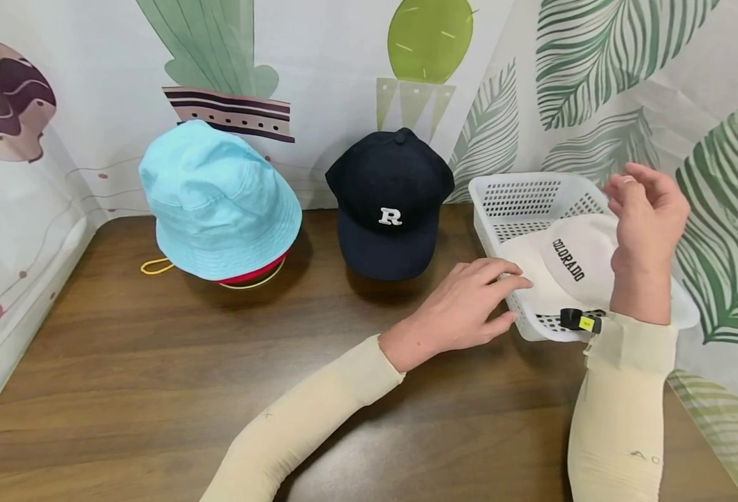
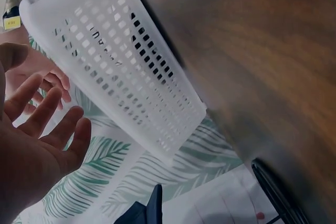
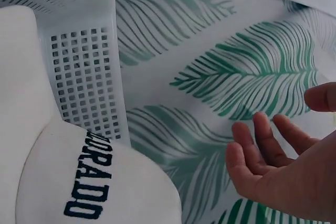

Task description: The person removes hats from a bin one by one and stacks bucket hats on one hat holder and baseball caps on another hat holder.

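Observation:
A white baseball cap (image 1: 579, 254) lettered COLORADO lies in a white perforated plastic basket (image 1: 483, 226). My left hand (image 1: 463, 307) hovers by the basket's left rim, its fingers loosely bent and holding nothing; whether a fingertip touches the rim I cannot tell. Above the cap's right side my right hand (image 1: 651, 216) is raised with relaxed, curved fingers. In the right wrist view, that hand (image 3: 289, 166) is apart from the cap (image 3: 131, 182) and grips nothing. Part of the cap is hidden behind my right hand.
A navy cap (image 1: 394, 202) with a white R sits on a stand, left of the basket. Farther left, a light blue bucket hat (image 1: 218, 199) rests on another stand, a yellow loop (image 1: 155, 266) beneath it. Patterned cloth (image 1: 337, 56) backs the wooden table (image 1: 155, 362).

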Demonstrator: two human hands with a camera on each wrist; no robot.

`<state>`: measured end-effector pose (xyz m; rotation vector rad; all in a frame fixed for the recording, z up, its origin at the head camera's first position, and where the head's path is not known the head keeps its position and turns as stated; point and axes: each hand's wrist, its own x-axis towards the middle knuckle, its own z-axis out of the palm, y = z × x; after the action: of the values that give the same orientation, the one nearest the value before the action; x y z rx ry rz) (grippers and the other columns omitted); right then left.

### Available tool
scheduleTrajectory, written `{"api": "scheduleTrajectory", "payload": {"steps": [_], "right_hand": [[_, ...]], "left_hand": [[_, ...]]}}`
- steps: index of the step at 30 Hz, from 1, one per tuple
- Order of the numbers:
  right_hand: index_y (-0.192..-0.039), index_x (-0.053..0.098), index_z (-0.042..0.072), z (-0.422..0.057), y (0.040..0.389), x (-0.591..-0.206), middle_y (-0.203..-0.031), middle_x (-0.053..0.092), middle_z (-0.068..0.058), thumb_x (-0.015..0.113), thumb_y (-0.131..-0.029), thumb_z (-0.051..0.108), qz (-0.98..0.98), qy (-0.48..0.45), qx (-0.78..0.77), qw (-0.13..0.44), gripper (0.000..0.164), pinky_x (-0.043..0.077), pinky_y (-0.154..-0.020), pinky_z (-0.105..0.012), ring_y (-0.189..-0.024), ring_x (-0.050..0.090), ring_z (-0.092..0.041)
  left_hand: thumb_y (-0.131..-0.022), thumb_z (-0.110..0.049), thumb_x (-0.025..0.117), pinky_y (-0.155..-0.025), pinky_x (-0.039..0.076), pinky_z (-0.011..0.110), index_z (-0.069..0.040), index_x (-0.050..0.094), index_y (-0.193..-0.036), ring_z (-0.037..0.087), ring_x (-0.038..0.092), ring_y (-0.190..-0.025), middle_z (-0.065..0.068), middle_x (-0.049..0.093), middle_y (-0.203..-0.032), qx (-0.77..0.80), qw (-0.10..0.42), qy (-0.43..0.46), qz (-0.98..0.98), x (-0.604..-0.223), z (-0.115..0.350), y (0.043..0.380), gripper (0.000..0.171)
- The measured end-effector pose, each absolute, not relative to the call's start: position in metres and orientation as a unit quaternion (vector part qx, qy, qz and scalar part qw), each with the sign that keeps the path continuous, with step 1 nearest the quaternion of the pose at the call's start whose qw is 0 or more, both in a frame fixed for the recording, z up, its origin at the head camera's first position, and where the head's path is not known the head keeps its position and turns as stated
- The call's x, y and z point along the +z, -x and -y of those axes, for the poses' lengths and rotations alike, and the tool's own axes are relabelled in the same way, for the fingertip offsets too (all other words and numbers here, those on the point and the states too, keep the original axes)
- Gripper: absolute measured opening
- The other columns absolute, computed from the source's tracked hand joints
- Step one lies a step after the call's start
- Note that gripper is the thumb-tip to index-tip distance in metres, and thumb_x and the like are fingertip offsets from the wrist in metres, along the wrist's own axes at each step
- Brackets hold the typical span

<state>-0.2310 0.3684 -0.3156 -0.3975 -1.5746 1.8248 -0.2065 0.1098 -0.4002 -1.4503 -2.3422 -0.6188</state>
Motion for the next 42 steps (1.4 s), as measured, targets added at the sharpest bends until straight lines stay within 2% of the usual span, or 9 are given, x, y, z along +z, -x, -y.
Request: {"api": "scheduleTrajectory", "payload": {"steps": [4,10,16,24,26,29,33,37,42], "right_hand": [[-0.12,0.076,0.01,-0.378,0.23,-0.318,-0.108,0.068,0.0,0.067,-0.101,0.008,0.631,0.184,0.672,0.341,0.021,0.052,-0.086,-0.02,-0.096,0.069,-0.01],[-0.136,0.069,0.013,-0.388,0.229,-0.32,-0.114,0.059,0.012,0.063,-0.104,0.015,0.725,0.229,0.554,0.339,0.032,0.044,-0.089,-0.019,-0.102,0.054,-0.003],[-0.145,0.063,0.015,-0.393,0.227,-0.322,-0.11,0.053,0.019,0.057,-0.106,0.021,0.78,0.262,0.481,0.303,0.04,0.044,-0.084,-0.018,-0.102,0.051,0.001],[-0.157,0.052,0.018,-0.404,0.221,-0.325,-0.117,0.048,0.02,0.05,-0.105,0.029,0.81,0.305,0.445,0.229,0.053,0.044,-0.094,-0.025,-0.109,0.046,-0.001],[-0.16,0.048,0.018,-0.408,0.22,-0.324,-0.123,0.049,0.017,0.049,-0.105,0.03,0.814,0.312,0.444,0.209,0.056,0.045,-0.095,-0.026,-0.11,0.046,-0.002],[-0.165,0.039,0.02,-0.412,0.218,-0.324,-0.148,0.05,-0.001,0.045,-0.106,0.036,0.818,0.325,0.443,0.171,0.061,0.045,-0.106,-0.031,-0.126,0.05,-0.014],[-0.169,0.027,0.014,-0.414,0.217,-0.326,-0.17,0.028,-0.017,0.042,-0.107,0.041,0.829,0.318,0.442,0.126,0.07,0.04,-0.12,-0.05,-0.151,0.036,-0.032],[-0.169,0.017,0.003,-0.417,0.213,-0.327,-0.171,0.021,-0.028,0.038,-0.106,0.045,0.858,0.292,0.414,0.087,0.078,0.04,-0.115,-0.067,-0.151,0.033,-0.051],[-0.168,0.013,-0.001,-0.419,0.209,-0.327,-0.17,0.018,-0.034,0.036,-0.105,0.05,0.884,0.286,0.365,0.06,0.084,0.039,-0.114,-0.069,-0.146,0.034,-0.059]], "left_hand": [[-0.104,-0.033,0.063,-0.099,0.05,0.038,-0.025,0.066,-0.142,0.019,0.051,-0.139,-0.002,0.054,-0.149,-0.199,0.161,0.514,0.818,-0.405,-0.114,0.206,0.039],[-0.104,-0.031,0.063,-0.101,0.05,0.037,-0.028,0.068,-0.14,0.02,0.051,-0.139,0.0,0.054,-0.148,-0.192,0.17,0.517,0.817,-0.409,-0.117,0.208,0.037],[-0.103,-0.028,0.064,-0.109,0.046,0.033,-0.029,0.072,-0.136,0.02,0.05,-0.138,0.0,0.056,-0.146,-0.191,0.175,0.526,0.81,-0.411,-0.123,0.208,0.034],[-0.104,-0.031,0.067,-0.121,0.033,0.03,-0.03,0.076,-0.129,0.022,0.051,-0.136,-0.004,0.063,-0.137,-0.17,0.187,0.531,0.809,-0.414,-0.128,0.208,0.027],[-0.104,-0.033,0.066,-0.124,0.029,0.029,-0.03,0.076,-0.129,0.02,0.052,-0.137,-0.005,0.063,-0.136,-0.169,0.188,0.532,0.808,-0.415,-0.129,0.208,0.027],[-0.105,-0.038,0.066,-0.127,0.023,0.028,-0.03,0.076,-0.129,0.018,0.051,-0.138,-0.005,0.064,-0.136,-0.169,0.185,0.529,0.811,-0.416,-0.13,0.207,0.027],[-0.104,-0.043,0.068,-0.128,0.019,0.026,-0.03,0.076,-0.129,0.014,0.051,-0.139,-0.006,0.064,-0.137,-0.176,0.175,0.522,0.816,-0.416,-0.131,0.205,0.029],[-0.104,-0.042,0.069,-0.128,0.018,0.025,-0.03,0.076,-0.128,0.011,0.05,-0.139,-0.006,0.064,-0.137,-0.186,0.166,0.516,0.82,-0.416,-0.131,0.205,0.029],[-0.103,-0.041,0.07,-0.128,0.016,0.024,-0.029,0.077,-0.128,0.01,0.051,-0.139,-0.006,0.064,-0.136,-0.195,0.158,0.512,0.822,-0.415,-0.131,0.205,0.028]]}}
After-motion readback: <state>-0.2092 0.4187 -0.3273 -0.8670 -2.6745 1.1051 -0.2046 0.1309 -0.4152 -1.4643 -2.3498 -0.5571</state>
